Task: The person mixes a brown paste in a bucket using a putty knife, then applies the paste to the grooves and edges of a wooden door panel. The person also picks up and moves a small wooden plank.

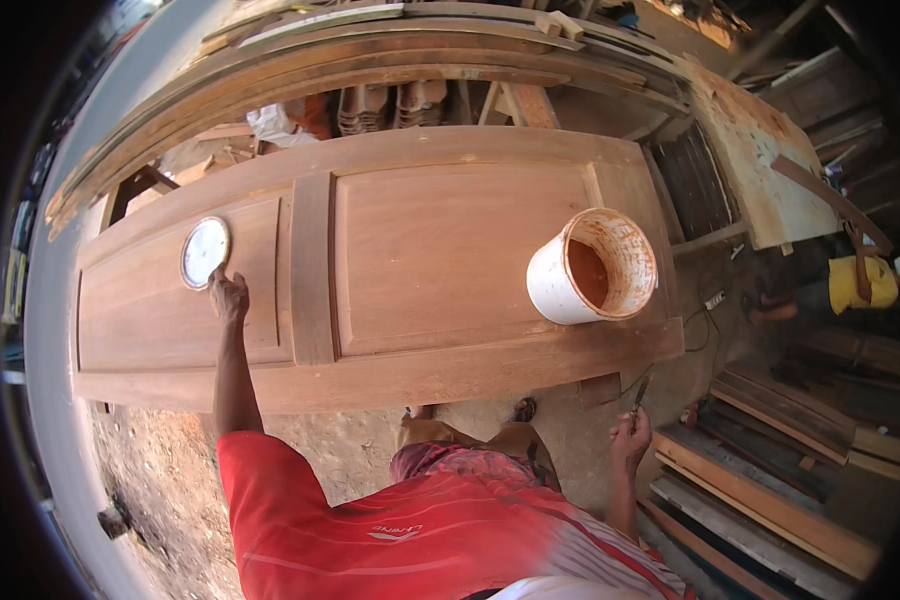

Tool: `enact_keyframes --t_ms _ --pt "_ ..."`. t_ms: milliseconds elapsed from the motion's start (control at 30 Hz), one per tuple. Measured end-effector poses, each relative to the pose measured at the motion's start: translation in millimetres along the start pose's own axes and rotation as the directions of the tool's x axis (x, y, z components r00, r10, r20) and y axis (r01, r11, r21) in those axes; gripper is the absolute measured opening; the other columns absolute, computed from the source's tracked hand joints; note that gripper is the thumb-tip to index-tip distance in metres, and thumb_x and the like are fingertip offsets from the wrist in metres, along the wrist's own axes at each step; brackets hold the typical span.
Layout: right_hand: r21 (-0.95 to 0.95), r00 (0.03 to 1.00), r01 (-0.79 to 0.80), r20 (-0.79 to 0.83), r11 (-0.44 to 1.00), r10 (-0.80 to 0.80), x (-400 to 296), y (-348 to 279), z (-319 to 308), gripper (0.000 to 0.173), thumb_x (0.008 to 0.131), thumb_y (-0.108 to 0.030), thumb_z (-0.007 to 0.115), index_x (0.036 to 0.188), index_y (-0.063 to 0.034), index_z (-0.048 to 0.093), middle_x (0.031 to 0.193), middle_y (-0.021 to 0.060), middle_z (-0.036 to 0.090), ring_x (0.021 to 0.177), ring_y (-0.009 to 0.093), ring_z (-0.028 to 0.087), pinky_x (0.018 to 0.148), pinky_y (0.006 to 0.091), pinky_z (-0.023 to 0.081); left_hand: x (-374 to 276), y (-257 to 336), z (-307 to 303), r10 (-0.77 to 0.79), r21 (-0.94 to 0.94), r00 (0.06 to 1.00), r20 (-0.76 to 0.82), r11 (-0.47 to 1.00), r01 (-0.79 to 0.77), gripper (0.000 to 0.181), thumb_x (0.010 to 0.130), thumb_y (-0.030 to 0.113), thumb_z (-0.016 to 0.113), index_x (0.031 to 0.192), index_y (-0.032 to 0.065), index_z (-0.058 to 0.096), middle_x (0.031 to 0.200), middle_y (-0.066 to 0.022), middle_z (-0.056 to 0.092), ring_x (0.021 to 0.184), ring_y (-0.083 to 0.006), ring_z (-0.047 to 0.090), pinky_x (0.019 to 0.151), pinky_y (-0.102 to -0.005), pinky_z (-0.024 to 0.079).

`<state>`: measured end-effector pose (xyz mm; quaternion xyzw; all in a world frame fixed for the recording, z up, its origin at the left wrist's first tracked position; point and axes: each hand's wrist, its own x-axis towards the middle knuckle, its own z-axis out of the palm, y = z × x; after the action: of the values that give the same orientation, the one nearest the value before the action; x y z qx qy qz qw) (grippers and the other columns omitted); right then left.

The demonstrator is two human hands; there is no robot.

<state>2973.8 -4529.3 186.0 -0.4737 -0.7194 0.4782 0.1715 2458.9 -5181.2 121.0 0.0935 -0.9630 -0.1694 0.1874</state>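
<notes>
A panelled wooden door (450,255) lies flat before me. My left hand (229,294) reaches over its left panel and holds the lower edge of a round whitish lid (205,253). Whether the lid rests on the panel, I cannot tell. On the door's right part stands a white plastic bucket (551,281), its inside smeared with reddish-brown stuff and some of it at the bottom. Below the door's right end, off its near edge, my right hand (630,435) grips a thin tool, seemingly a putty knife (642,391), with its blade pointing up and away.
Long boards (390,56) lie beyond the door's far edge. A plywood sheet (780,165) stands at the upper right, near a person in yellow (862,281) holding a board. Stacked timber (765,495) fills the lower right. A power strip (715,301) with a cable lies on the ground.
</notes>
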Motion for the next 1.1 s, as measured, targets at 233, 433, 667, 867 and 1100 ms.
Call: enact_keyframes --t_ms 233,433,667,867,1100 --pt "-0.079 1.0 -0.009 -0.013 0.997 0.008 -68.7 -38.2 66.0 0.044 0.101 -0.017 0.059 0.138 0.0064 0.054 0.094 0.0087 0.068 0.07 0.011 0.063 0.062 0.027 0.053 65.2 -21.8 26.3 0.132 0.307 0.978 0.159 0.935 -0.176 0.021 0.1 0.02 0.055 0.113 0.0033 0.059 0.113 -0.0219 0.059 0.107 -0.0422 0.06 0.085 -0.056 0.05" --pt "-0.003 0.998 -0.055 -0.034 0.998 0.055 -89.4 -33.0 99.9 0.043 0.1 -0.013 0.059 0.138 0.0057 0.054 0.087 0.0055 0.06 0.07 0.013 0.059 0.065 0.0298 0.057 89.1 -41.2 7.2 0.338 0.191 0.941 -0.009 0.924 -0.33 0.019 0.102 0.02 0.054 0.112 0.0035 0.056 0.104 -0.0193 0.058 0.101 -0.0406 0.06 0.082 -0.0546 0.049" --pt "-0.094 0.979 0.141 -0.136 0.985 -0.154 -86.1 -69.6 95.4 0.038 0.101 -0.015 0.059 0.134 0.0047 0.056 0.078 0.0024 0.056 0.065 0.011 0.055 0.06 0.0311 0.05 87.1 88.2 -94.9 0.162 -0.479 0.951 -0.263 0.833 -0.275 0.033 0.11 0.03 0.048 0.119 0.0 0.057 0.111 -0.0114 0.061 0.099 -0.0243 0.058 0.089 -0.0387 0.049" --pt "0.328 0.958 0.282 -0.14 0.901 -0.249 -42.7 -131.4 103.1 0.037 0.107 -0.025 0.056 0.131 0.003 0.06 0.073 -0.0036 0.054 0.056 0.003 0.047 0.051 0.0214 0.04 -19.7 297.1 -117.8 0.298 -0.977 0.94 0.167 -0.076 0.198 0.023 0.108 0.026 0.055 0.111 0.0038 0.06 0.094 -0.0005 0.061 0.088 -0.0071 0.056 0.077 -0.0266 0.048" --pt "0.659 0.873 0.455 -0.196 0.599 -0.447 11.5 -200.3 83.2 0.05 0.109 -0.037 0.051 0.14 0.0031 0.052 0.103 0.003 0.063 0.073 0.004 0.057 0.062 0.0204 0.048 -185.3 480.6 -83.7 0.629 -0.883 0.674 0.387 0.043 0.467 0.021 0.106 0.024 0.062 0.102 0.004 0.065 0.093 0.0017 0.062 0.083 -0.0051 0.051 0.075 -0.0195 0.044"
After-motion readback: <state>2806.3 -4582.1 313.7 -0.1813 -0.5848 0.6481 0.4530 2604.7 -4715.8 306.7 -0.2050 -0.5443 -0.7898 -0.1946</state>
